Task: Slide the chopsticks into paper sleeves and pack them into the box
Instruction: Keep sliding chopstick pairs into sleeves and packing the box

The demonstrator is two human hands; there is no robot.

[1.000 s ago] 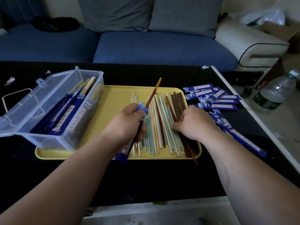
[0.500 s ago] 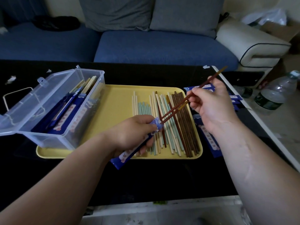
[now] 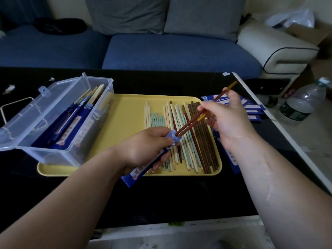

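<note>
My left hand (image 3: 143,146) grips a blue paper sleeve (image 3: 138,171) over the near edge of the yellow tray (image 3: 125,114). Two reddish-brown chopsticks with yellow tips (image 3: 190,123) enter the sleeve's mouth; one is deeper in than the other. My right hand (image 3: 228,119) pinches the longer one near its top end. Loose chopsticks (image 3: 179,137), pale, teal and dark brown, lie side by side on the tray. A clear plastic box (image 3: 59,119) stands open on the tray's left end, holding several sleeved pairs.
Empty blue sleeves (image 3: 251,108) lie on the black table (image 3: 161,194) right of the tray, partly behind my right hand. The box lid (image 3: 36,108) hangs open to the left. A plastic water bottle (image 3: 303,103) stands off the table's right edge. A blue sofa is beyond.
My right hand left the tray, lifted a second brown chopstick and brought its tip to the sleeve, now pushing it in. My left hand turned the sleeve's mouth toward the right.
</note>
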